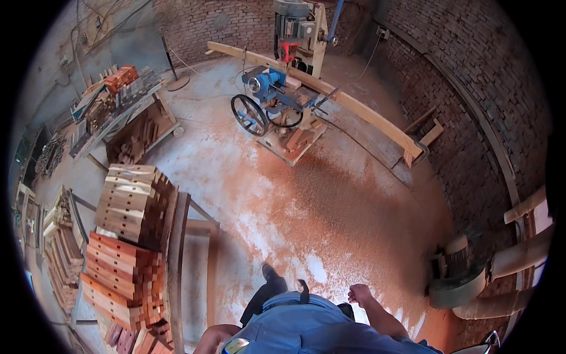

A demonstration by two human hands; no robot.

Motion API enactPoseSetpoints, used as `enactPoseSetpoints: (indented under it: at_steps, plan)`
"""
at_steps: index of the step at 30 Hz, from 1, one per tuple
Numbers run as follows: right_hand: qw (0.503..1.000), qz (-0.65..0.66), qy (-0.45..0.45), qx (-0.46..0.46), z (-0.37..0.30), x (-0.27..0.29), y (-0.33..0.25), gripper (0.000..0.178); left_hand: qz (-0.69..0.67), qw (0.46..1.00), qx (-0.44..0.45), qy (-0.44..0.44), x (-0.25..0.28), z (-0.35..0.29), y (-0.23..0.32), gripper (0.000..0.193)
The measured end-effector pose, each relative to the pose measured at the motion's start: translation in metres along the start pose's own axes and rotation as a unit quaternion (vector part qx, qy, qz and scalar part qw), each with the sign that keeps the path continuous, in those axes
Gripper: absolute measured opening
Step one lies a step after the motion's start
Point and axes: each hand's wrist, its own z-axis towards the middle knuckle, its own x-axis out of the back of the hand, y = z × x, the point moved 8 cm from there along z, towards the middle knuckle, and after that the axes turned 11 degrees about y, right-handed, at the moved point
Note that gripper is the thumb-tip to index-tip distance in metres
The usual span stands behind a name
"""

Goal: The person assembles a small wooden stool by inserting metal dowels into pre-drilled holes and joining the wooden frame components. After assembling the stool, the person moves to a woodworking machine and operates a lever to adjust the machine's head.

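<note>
My right hand (360,294) hangs beside my blue shirt, over the dusty floor. Its fingers are curled into a loose fist, and nothing shows in them. Of my left arm only a patch of bare skin (217,338) shows at the lower edge; the left hand itself is out of sight. Nearest to that arm is a stack of reddish wooden blocks (121,274) with slots cut in them. Behind it stands a stack of paler slotted blocks (127,203). Both rest on a wooden stand (177,236). One dark shoe (269,272) is stretched forward.
Ahead stands a drilling machine (289,29) with a blue vise (268,82), black handwheels (249,115) and a long beam (365,115) across it. A workbench (124,112) with wood pieces is at left. A blower (457,280) with pipes stands right, by the brick wall (466,147). Sawdust covers the floor (336,218).
</note>
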Motion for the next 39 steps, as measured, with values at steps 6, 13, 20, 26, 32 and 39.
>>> enactPoseSetpoints:
  at_steps: [6,13,20,26,32,39]
  plan:
    - [0.996,-0.056,0.031,0.064,0.03,-0.021,-0.108,0.023,0.007,1.0,-0.023,0.001,0.064,0.042,0.051,0.056]
    - [0.987,-0.15,0.013,0.06,0.104,-0.047,-0.191,0.031,0.044,0.998,0.039,0.032,0.122,0.097,0.108,0.051]
    - [0.982,-0.186,0.012,0.025,0.206,-0.075,-0.337,0.04,0.139,0.961,0.186,0.147,0.19,0.153,0.14,0.051]
    - [0.958,-0.252,-0.049,0.13,0.196,-0.156,-0.514,0.052,0.289,0.903,0.157,0.276,0.251,0.19,0.199,0.057]
    - [0.953,-0.18,-0.139,0.203,0.186,-0.26,-0.584,0.041,0.188,0.911,0.155,0.333,0.306,0.227,0.224,0.056]
    - [0.958,-0.18,-0.138,0.177,0.172,-0.308,-0.619,0.031,0.274,0.903,0.086,0.32,0.429,0.293,0.242,0.051]
